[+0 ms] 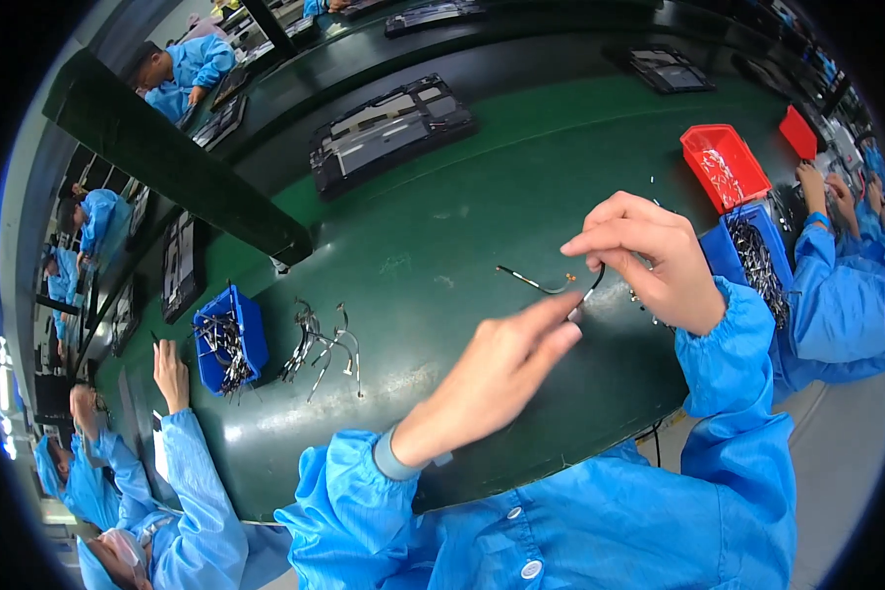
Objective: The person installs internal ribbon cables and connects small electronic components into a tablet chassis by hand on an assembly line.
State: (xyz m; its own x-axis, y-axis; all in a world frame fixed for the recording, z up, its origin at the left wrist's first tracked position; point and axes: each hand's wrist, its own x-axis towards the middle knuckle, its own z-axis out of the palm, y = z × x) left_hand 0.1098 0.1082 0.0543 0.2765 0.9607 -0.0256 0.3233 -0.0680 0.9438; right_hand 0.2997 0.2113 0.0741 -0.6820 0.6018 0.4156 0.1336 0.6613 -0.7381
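Note:
A short black cable [596, 281] with a pale lower end runs between my two hands over the green bench. My right hand [654, 258] pinches its upper end between thumb and fingers. At the lower end, the thumb and forefinger of my left hand [487, 379] close on the cable, slightly blurred. A grey-blue wristband [390, 458] circles my left wrist. Another thin cable [531, 279] lies on the bench just beyond my hands. Farther left is a loose bunch of black and white cables [315, 344].
A blue bin [256, 329] of cables stands left; another blue bin [777, 236] and a red bin [698, 143] of small parts stand right. A dark post [182, 167] slants across the left. Flat black device frames [388, 133] line the back. Co-workers' hands [171, 374] are at both sides.

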